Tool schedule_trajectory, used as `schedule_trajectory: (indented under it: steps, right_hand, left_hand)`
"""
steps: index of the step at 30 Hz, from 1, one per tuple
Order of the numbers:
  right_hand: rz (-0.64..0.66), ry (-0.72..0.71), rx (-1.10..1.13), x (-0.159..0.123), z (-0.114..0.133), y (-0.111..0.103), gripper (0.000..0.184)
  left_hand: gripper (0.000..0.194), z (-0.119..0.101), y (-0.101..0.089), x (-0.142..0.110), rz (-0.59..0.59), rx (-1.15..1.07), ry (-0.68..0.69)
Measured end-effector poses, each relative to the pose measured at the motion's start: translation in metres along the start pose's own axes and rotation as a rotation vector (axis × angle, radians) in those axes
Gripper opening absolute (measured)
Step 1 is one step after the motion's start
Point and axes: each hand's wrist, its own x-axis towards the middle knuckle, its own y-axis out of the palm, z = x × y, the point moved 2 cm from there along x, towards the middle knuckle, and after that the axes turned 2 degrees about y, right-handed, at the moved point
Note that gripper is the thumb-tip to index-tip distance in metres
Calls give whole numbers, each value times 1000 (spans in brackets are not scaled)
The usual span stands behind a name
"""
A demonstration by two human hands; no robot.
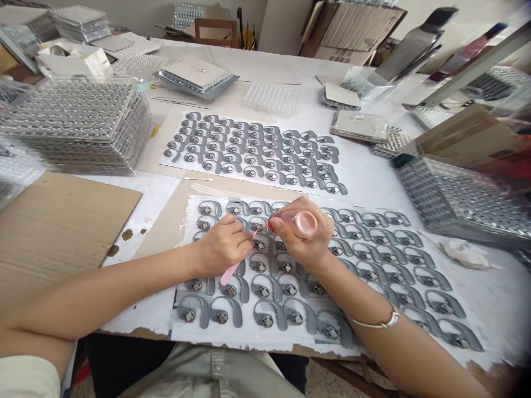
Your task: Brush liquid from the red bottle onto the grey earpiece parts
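Observation:
My left hand (224,247) is closed around a slim tool with a flat pink handle (229,274), whose end sticks out below the fist. What kind of tool it is cannot be made out. A small squeeze bottle (306,223) with a reddish tip is gripped in my right hand (312,249), its round base facing me. Both hands hover close together over rows of grey ear-hook earphone pieces (265,287), each with a small round metallic part. These lie on a white sheet (182,331), and the hands and forearms cover some of them.
Beyond is a second sheet of similar grey pieces (253,149). A cotton swab (198,178) lies between the sheets. Stacked clear plastic trays (74,121) stand at left, behind a cardboard sheet (53,226). More trays (468,193) and a crumpled white tissue (464,252) are at right.

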Motion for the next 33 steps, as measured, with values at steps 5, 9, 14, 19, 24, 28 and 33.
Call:
schedule_trajectory:
  steps: [5, 9, 14, 19, 24, 28, 33]
  right_hand:
    - [-17, -11, 12, -2, -1, -2, 13]
    - [-104, -22, 37, -3, -2, -5, 13]
    - [-94, 18, 70, -3, -2, -6, 13]
    - [-69, 45, 70, -4, -3, -5, 14]
    - [-71, 35, 70, -5, -5, -4, 15]
    - [-64, 25, 44, -5, -6, -4, 15]
    - [-57, 10, 30, -5, -6, -3, 14]
  left_hand:
    - [27, 0, 0, -1, -7, -2, -11]
    - [23, 2, 0, -2, -14, -22, -22]
    - [18, 3, 0, -3, 2, -51, -25]
    - [20, 2, 0, -3, 12, -20, -22]
    - [16, 3, 0, -2, -23, -55, -29]
    - [17, 2, 1, -3, -4, -66, -39]
    - [19, 2, 1, -4, 7, -63, -42]
